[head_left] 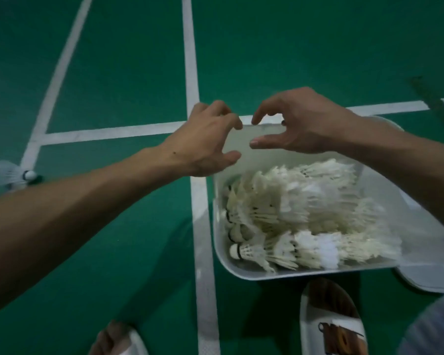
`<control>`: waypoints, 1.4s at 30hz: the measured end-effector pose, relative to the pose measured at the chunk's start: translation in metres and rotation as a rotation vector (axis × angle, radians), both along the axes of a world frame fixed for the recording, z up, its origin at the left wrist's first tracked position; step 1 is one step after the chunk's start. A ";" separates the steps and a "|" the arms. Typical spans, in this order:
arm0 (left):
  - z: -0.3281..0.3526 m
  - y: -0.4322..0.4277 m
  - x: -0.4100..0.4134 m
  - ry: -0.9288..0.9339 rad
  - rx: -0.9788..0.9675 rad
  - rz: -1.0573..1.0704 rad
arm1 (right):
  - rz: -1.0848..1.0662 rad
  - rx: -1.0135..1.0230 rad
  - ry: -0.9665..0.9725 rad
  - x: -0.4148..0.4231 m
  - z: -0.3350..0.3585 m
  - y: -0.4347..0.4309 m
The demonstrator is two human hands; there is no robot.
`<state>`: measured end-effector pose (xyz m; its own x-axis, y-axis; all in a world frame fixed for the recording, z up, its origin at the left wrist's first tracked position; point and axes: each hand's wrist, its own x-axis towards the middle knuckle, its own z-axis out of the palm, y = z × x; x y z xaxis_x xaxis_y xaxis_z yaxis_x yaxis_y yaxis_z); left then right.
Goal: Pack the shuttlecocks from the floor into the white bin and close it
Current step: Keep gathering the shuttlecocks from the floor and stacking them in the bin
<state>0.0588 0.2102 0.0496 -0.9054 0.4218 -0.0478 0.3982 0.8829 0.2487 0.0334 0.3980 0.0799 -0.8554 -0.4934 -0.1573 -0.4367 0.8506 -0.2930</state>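
The white bin (217, 198) stands open on the green court floor, right of centre, and holds several white feather shuttlecocks (305, 216) lying in rows. My left hand (205, 139) hovers over the bin's far left corner with its fingers spread and nothing in it. My right hand (300, 124) is over the bin's far edge, thumb and fingers apart, also empty. The two hands almost meet fingertip to fingertip. One shuttlecock (10, 175) lies on the floor at the far left, blurred.
White court lines (190, 60) cross the green floor. My feet in white slides (331, 321) stand just below the bin. A white flat piece, perhaps the lid (426, 280), lies at the bin's right side. A dark object (431, 96) lies at the upper right.
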 end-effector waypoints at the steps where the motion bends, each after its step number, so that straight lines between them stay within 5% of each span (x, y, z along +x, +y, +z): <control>1: 0.002 -0.014 -0.002 0.014 0.018 0.054 | 0.020 -0.007 0.014 -0.005 0.002 -0.013; 8: -0.013 -0.154 -0.004 -0.037 0.004 0.433 | 0.183 0.007 0.028 -0.046 -0.003 -0.122; 13: -0.069 -0.250 0.026 -0.293 -0.154 0.588 | 0.318 0.128 -0.106 -0.058 -0.054 -0.220; 20: -0.115 -0.347 0.073 -0.359 -0.111 0.780 | 0.519 0.156 -0.245 -0.022 -0.136 -0.336; 28: -0.115 -0.390 0.127 -0.467 0.054 0.848 | 0.665 -0.048 -0.287 0.023 -0.162 -0.390; 32: -0.127 -0.390 0.150 -0.499 0.128 0.717 | 0.716 -0.010 -0.334 0.034 -0.176 -0.400; 42: -0.150 -0.375 0.134 -0.425 0.182 0.791 | 0.548 -0.103 -0.328 0.030 -0.185 -0.386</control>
<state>0.1926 -0.1652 -0.1009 -0.8549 -0.2803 -0.4366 -0.4630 0.7919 0.3981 0.0632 0.0120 -0.1053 -0.3909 -0.8715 -0.2962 -0.6737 0.4902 -0.5530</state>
